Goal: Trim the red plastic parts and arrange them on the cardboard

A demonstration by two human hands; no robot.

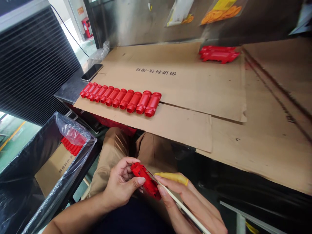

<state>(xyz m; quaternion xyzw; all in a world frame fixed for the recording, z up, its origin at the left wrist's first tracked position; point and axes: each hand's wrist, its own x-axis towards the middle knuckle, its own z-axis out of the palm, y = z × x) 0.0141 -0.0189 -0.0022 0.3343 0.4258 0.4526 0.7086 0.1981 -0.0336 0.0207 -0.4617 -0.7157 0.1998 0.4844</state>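
Above my lap, my left hand (124, 182) grips a red plastic part (147, 183) between thumb and fingers. The part is hollow-looking and tilted, its far end pointing up and left. My right hand (185, 201) holds a slim cream-handled tool (184, 209) like a pen, and a yellow finger cot (173, 177) covers one of its fingertips. The tool's thin dark tip meets the side of the red part; whether it is a blade I cannot tell. On the cardboard (185, 126) ahead lies a row of several red tubular parts (126, 99).
More red parts (219, 54) lie at the back of the table. A phone (92, 72) rests at its left corner. To my left stands a plastic-lined bin (31, 156) holding cardboard and red parts. Bags with orange pieces (220, 14) hang on the metal panel behind.
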